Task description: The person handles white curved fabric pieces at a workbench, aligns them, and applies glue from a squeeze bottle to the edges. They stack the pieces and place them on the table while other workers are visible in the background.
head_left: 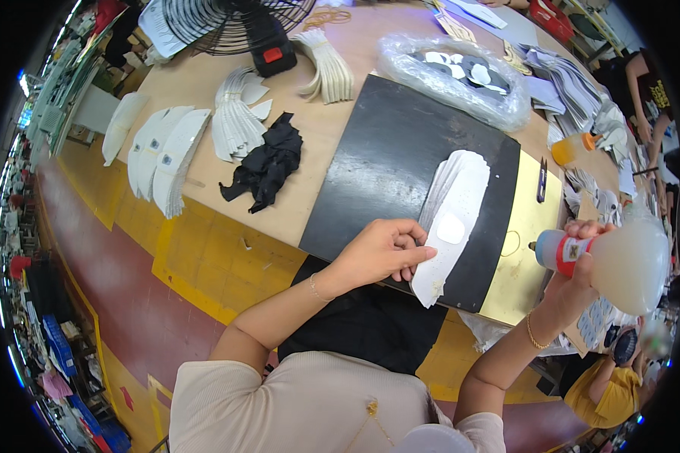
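A fanned stack of long white curved fabric pieces (465, 185) lies on a black board (378, 151). My left hand (397, 249) has its fingers curled, with thumb and forefinger closed on the stack's left edge near its lower end. On the top piece sits a small, rounded, brighter white patch (451, 229). Held clear of the stack on the right, a squeeze bottle (631, 264) is gripped by my right hand (574, 260). The bottle has a cloudy whitish body, a red and blue neck and a dark narrow tip that points left.
Left on the table are stacks of white pieces (162, 155), a crumpled black cloth (268, 162) and a wire fan (227, 23). Behind the board sits a clear plastic bag (453, 75). A dark pen (542, 180) and an orange-capped bottle (573, 149) lie right. Other people work nearby.
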`<act>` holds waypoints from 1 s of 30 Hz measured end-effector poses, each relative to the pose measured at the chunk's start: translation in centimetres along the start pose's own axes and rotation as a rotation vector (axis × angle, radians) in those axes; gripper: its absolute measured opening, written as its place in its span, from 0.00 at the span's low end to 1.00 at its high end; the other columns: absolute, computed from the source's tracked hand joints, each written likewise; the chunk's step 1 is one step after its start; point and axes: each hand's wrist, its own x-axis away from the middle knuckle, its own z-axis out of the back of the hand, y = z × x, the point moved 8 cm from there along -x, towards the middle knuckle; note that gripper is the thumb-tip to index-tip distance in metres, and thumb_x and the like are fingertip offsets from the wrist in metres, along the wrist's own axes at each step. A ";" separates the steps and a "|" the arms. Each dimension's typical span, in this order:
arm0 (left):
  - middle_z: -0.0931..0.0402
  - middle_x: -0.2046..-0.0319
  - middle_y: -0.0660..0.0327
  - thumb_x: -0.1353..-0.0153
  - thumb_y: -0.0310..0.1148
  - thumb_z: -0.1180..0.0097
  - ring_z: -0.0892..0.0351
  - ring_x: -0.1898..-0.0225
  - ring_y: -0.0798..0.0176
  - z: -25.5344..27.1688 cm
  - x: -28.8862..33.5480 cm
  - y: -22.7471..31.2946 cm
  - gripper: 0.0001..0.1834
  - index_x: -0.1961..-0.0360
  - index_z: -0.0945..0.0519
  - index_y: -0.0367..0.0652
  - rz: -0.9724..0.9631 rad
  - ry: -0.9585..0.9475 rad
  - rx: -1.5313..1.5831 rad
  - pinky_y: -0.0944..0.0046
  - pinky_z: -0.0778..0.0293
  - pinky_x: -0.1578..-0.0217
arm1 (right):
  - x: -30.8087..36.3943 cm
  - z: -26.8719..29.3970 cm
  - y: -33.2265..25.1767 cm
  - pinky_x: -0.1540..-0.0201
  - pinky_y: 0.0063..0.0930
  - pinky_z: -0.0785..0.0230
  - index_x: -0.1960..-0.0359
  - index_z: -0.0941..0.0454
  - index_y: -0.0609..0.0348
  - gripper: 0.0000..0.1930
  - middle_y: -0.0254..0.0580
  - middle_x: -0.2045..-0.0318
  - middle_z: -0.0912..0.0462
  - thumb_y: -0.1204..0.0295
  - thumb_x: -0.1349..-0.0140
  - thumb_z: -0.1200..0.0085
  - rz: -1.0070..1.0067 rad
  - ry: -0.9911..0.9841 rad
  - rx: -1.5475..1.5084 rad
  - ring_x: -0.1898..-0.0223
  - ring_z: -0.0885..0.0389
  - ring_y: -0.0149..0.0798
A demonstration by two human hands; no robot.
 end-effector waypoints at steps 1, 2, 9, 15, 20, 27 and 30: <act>0.22 0.79 0.65 0.36 0.33 0.37 0.24 0.79 0.77 0.0 0.0 -0.1 0.12 0.62 0.21 0.34 -0.006 0.005 0.002 0.75 0.31 0.80 | -0.1 0.0 -0.1 0.48 0.37 0.31 0.41 0.33 0.61 0.35 0.41 0.61 0.24 0.64 0.48 0.29 0.004 -0.007 -0.006 0.57 0.25 0.40; 0.22 0.79 0.65 0.36 0.33 0.37 0.25 0.79 0.77 0.0 0.0 -0.1 0.11 0.62 0.21 0.34 -0.012 0.009 0.004 0.75 0.31 0.80 | -0.1 -0.2 -0.2 0.47 0.37 0.31 0.40 0.34 0.62 0.36 0.42 0.60 0.24 0.64 0.48 0.29 0.001 -0.032 -0.044 0.55 0.25 0.41; 0.23 0.81 0.65 0.37 0.34 0.37 0.26 0.81 0.77 0.2 0.2 -0.2 0.12 0.64 0.22 0.34 -0.043 0.028 -0.014 0.75 0.31 0.80 | 0.3 -1.9 -0.7 0.36 0.46 0.35 0.33 0.41 0.63 0.45 0.47 0.48 0.26 0.61 0.49 0.28 -0.058 0.053 -0.024 0.43 0.27 0.48; 0.22 0.79 0.65 0.37 0.34 0.36 0.25 0.79 0.76 0.1 0.4 0.1 0.12 0.67 0.21 0.35 -0.020 0.028 -0.042 0.75 0.31 0.79 | 1.1 -0.4 -0.9 0.38 0.44 0.32 0.35 0.39 0.64 0.55 0.46 0.46 0.27 0.46 0.60 0.25 -0.009 0.088 0.305 0.42 0.29 0.46; 0.19 0.75 0.63 0.37 0.34 0.37 0.23 0.76 0.76 0.0 1.0 -0.6 0.11 0.66 0.20 0.34 0.052 0.023 0.028 0.75 0.28 0.77 | 1.4 0.9 0.3 0.46 0.39 0.26 0.39 0.36 0.63 0.57 0.44 0.49 0.26 0.39 0.67 0.25 -0.109 0.064 -0.088 0.48 0.25 0.44; 0.17 0.66 0.61 0.33 0.30 0.44 0.19 0.65 0.72 0.8 2.3 -1.1 0.11 0.57 0.19 0.31 0.106 -0.023 0.062 0.71 0.22 0.63 | 1.8 -0.2 0.6 0.51 0.38 0.25 0.41 0.34 0.64 0.58 0.43 0.54 0.26 0.32 0.68 0.29 -0.177 0.084 -0.063 0.53 0.23 0.45; 0.17 0.62 0.58 0.32 0.28 0.47 0.18 0.61 0.70 0.9 2.5 -0.9 0.12 0.53 0.20 0.31 0.124 -0.037 0.063 0.68 0.20 0.58 | 2.1 0.2 0.7 0.51 0.37 0.25 0.43 0.34 0.65 0.59 0.44 0.56 0.26 0.29 0.69 0.32 -0.185 0.068 -0.042 0.55 0.23 0.44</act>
